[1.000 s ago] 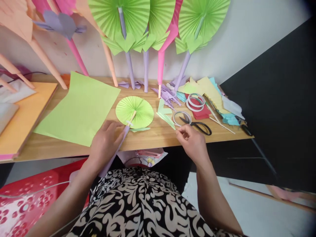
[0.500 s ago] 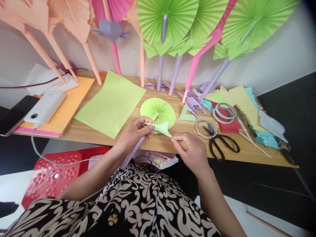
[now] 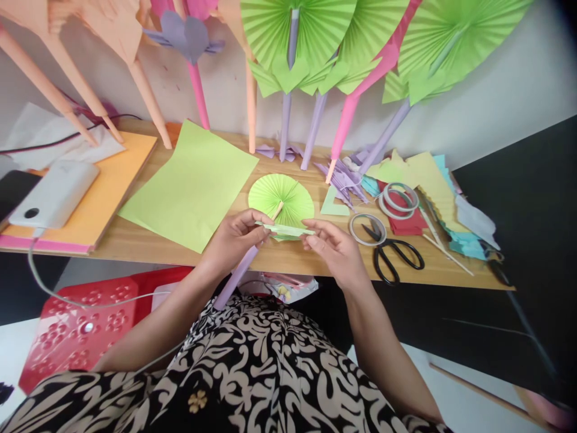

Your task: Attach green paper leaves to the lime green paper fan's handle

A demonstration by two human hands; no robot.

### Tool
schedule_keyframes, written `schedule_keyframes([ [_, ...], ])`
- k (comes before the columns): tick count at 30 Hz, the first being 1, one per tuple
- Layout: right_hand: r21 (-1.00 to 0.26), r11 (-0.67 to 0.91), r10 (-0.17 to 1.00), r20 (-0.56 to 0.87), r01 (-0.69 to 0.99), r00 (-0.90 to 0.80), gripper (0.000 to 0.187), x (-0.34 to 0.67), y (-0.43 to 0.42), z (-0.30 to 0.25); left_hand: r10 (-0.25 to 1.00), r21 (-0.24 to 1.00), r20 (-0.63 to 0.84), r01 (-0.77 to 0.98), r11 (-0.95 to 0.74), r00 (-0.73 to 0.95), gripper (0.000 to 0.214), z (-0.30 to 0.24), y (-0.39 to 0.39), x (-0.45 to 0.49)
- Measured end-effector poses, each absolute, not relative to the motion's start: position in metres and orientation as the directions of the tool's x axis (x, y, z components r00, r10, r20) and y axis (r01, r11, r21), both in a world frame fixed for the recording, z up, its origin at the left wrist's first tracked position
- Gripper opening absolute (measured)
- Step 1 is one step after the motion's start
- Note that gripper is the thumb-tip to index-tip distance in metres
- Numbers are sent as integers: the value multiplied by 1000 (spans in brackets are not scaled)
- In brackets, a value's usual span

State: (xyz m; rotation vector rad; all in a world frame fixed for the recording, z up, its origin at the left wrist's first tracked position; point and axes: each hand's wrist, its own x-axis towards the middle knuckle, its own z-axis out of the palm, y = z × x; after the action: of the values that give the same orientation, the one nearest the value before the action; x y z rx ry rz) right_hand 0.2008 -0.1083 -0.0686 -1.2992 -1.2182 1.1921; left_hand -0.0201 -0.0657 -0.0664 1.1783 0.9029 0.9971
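Note:
Between my two hands a small pale green folded paper (image 3: 288, 230) is stretched sideways, seen nearly edge-on. My left hand (image 3: 238, 237) pinches its left end and my right hand (image 3: 331, 243) pinches the right end. Just behind it lies a round pleated green paper fan (image 3: 282, 197) with a short pale stick at its centre. A purple paper tube (image 3: 237, 276) slants from beneath my left hand over the table's front edge. Left of my hands rests a large green paper sheet (image 3: 192, 186).
On the right are black-handled scissors (image 3: 396, 255), a tape roll (image 3: 367, 230) and paper scraps (image 3: 433, 174). A white power bank (image 3: 56, 192) with a cable sits on orange paper (image 3: 128, 159). Tall green paper fans (image 3: 297, 36) lean along the wall. Below is a red plastic stool (image 3: 85, 319).
My right hand has turned and come up to the paper's right end. The paper, which showed its folded face before, is now pulled flatter and narrower. The view has shifted slightly.

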Motion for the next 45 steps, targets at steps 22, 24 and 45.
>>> schedule_keyframes([
  [22, -992, -54, 989, -68, -110, 128, 26, 154, -91, -78, 945, 998, -57, 37, 48, 322, 23, -70, -78, -21],
  [24, -997, -45, 995, -50, -58, 91, 25, 154, -88, -78, 951, 997, -46, 77, 23, 307, 22, -73, -77, -20],
  [45, -992, 122, 985, 123, 11, 120, 21, 182, -67, -60, 967, 393, 38, 886, -248, 253, 8, -88, -88, -30],
])
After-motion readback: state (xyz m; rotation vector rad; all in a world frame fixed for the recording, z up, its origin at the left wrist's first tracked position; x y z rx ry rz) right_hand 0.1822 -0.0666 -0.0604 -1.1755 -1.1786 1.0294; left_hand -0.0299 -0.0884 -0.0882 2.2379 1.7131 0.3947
